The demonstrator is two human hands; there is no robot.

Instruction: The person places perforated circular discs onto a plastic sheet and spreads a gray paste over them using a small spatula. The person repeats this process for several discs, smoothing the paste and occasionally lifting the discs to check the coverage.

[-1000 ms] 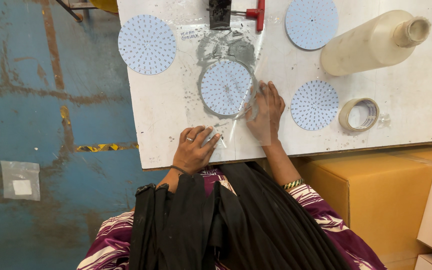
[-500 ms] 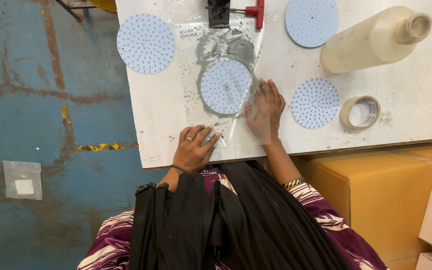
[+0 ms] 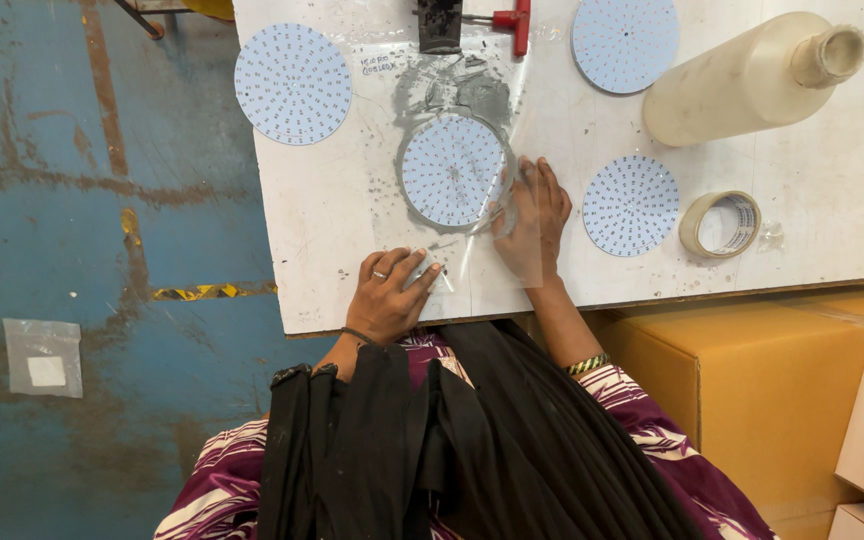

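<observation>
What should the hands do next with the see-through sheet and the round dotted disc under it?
Probably smooth the clear sheet flat toward the disc. The left hand pins its near edge on the white table, the right hand presses beside the disc, and the sheet looks wrinkled there.

Left hand [image 3: 385, 293]: you wear a ring on one finger, and a thin dark band sits at your wrist
Right hand [image 3: 532, 220]: no ring visible on it — further down that forearm you have a gold-coloured bangle
Garment: your top is purple with white, wavy stripes, showing at both sides of the body
Scarf: a long black cloth hangs down your front in soft folds — it covers most of the purple
</observation>
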